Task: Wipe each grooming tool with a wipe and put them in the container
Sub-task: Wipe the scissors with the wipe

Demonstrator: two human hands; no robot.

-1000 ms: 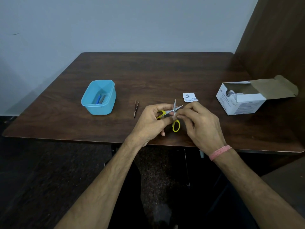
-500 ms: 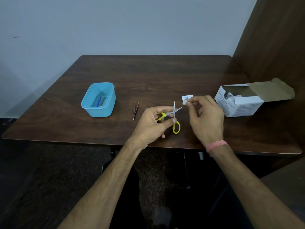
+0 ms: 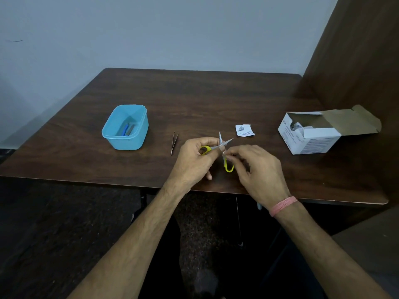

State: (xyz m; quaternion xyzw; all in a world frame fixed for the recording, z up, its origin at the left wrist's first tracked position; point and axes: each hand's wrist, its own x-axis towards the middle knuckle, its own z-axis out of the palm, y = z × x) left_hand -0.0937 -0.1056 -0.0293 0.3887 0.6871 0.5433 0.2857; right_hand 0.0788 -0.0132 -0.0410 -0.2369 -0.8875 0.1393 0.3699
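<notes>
Small scissors [image 3: 228, 166] with yellow handles are held over the table's front edge, blades spread apart. My left hand [image 3: 194, 160] grips one yellow handle. My right hand [image 3: 257, 169] pinches a small pale wipe [image 3: 224, 153] against the scissors just below the pivot; the wipe is mostly hidden by the fingertips. Thin tweezers [image 3: 174, 143] lie on the table left of my hands. The light blue container [image 3: 126, 127] stands further left and holds a blue-handled tool and another grey one.
A torn white wipe packet [image 3: 245, 130] lies just beyond the scissors. An open white cardboard box [image 3: 311, 137] sits at the right, beside a brown wooden partition. The dark wooden table [image 3: 194, 98] stands against a pale wall.
My right hand left the scissors and reached to the white packet, then came back to pinch at the scissors. My left hand kept its hold on the scissors throughout.
</notes>
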